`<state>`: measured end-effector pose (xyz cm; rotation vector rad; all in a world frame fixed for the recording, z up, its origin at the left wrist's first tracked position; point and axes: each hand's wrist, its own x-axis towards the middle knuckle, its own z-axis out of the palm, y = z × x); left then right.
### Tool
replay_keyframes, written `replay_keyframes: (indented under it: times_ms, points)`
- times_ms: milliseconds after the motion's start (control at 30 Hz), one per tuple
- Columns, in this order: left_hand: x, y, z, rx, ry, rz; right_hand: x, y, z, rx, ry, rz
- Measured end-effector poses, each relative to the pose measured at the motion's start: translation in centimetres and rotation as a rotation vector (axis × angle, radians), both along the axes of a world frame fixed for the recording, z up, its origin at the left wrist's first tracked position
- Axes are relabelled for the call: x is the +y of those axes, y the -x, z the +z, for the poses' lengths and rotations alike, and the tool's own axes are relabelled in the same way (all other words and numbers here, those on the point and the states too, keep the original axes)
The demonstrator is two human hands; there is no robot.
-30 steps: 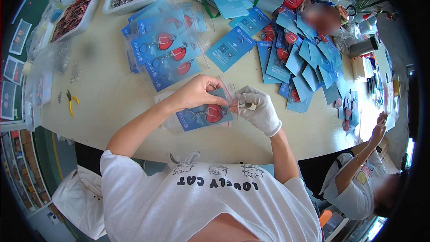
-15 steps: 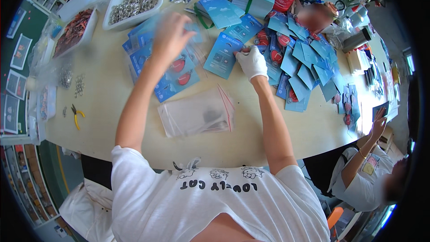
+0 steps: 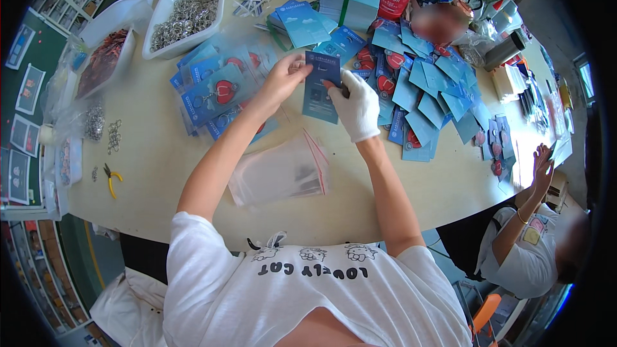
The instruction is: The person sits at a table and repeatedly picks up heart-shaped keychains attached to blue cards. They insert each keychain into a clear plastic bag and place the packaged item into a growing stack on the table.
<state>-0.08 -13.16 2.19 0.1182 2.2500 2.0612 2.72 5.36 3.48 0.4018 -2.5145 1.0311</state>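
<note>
A blue printed card (image 3: 321, 93) is held upright in front of me by both hands. My left hand (image 3: 283, 80), bare, pinches its upper left edge between thumb and fingers. My right hand (image 3: 357, 106), in a white glove with bare fingertips showing, grips its right edge. Left of the card lies a pile of blue cards in clear bags (image 3: 209, 99), some with red heart-shaped keychains (image 3: 225, 92). Below my hands is a stack of clear plastic bags (image 3: 276, 177) with red edge strips. More blue cards (image 3: 302, 24) lie just beyond the held card.
Loose blue cards with red keychains (image 3: 424, 90) heap at the right. A banded card stack (image 3: 350, 3) stands at the back beside a red scissors holder (image 3: 393, 0). Metal rings fill a white bin (image 3: 186, 16) at far left. Yellow-handled pliers (image 3: 112, 181) lie left; a co-worker (image 3: 524, 244) sits right.
My left hand has come right from the bagged pile to the card's edge. The card, with my right hand on it, now stands raised and turned.
</note>
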Motion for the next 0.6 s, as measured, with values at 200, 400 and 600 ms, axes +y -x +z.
replay_keyframes:
  times_ms: [200,400,600]
  points:
    - [-0.1,-7.2,5.7,-0.528,-0.849,-0.148,0.4,-3.7,1.1,0.53,-0.324,0.225]
    - [-2.6,-9.6,4.7,-0.482,-0.729,0.042,1.4,-6.7,1.6,0.373,-0.22,0.512]
    - [-3.6,-10.8,6.4,-0.557,-0.749,0.014,3.0,-7.5,0.9,-0.018,0.288,0.193]
